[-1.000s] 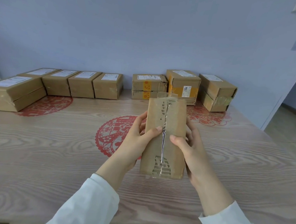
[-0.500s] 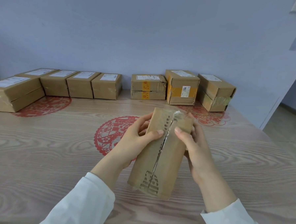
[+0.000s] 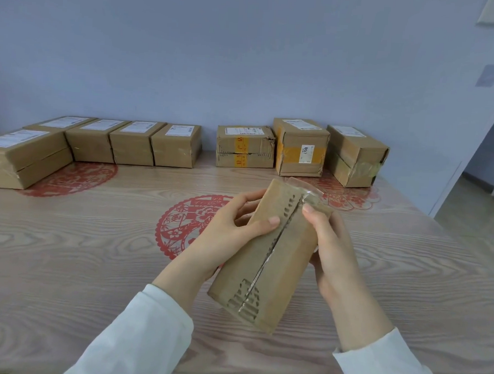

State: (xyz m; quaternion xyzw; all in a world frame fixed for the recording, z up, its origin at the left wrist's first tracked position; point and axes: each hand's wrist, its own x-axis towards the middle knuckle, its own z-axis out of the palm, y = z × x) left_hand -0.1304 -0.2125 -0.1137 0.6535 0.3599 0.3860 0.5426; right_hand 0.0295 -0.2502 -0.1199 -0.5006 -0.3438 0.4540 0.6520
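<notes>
Tilted rightward now, the box (image 3: 267, 259) is gripped on its long sides by my left hand (image 3: 229, 228) and right hand (image 3: 334, 248); it seems light and stiff.

Pale blue wall (image 3: 247, 58); wood-grain table (image 3: 64, 263); doorway (image 3: 487, 170) right.

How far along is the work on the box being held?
Done: the far end of the clear tape looks lifted off the box. In hand: the left hand grips the box's side, and the right hand holds the other side, thumb by the loose tape end. Left: tape still covers the seam, flaps closed; the other boxes by the wall look sealed.
</notes>
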